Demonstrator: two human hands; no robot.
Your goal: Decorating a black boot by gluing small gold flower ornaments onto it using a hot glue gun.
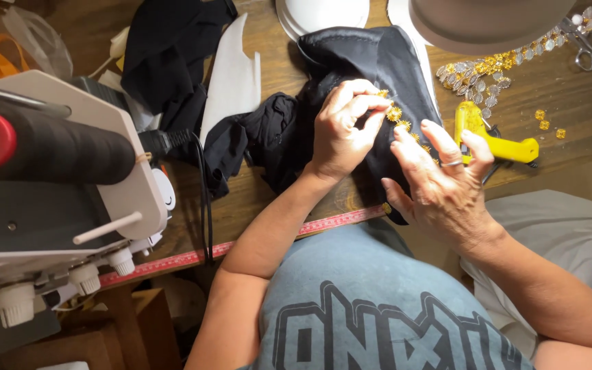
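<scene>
A black fabric piece (pixel 371 65) lies on the wooden table (pixel 570 116) in front of me. A row of gold bead trim (pixel 397 115) runs along the fabric. My left hand (pixel 342 133) pinches the upper end of this trim between thumb and fingertips. My right hand (pixel 443 181) rests flat on the fabric just right of the trim, fingers spread, pressing it down, with a ring on one finger.
A yellow glue gun (pixel 498 140) lies right of my right hand. Loose gold bead trim (pixel 488 75) and scissors (pixel 587 48) sit at the back right. A sewing machine (pixel 56 205) with a black thread cone (pixel 49 147) stands left. More black cloth (pixel 173 48) and white pieces (pixel 234 79) lie behind.
</scene>
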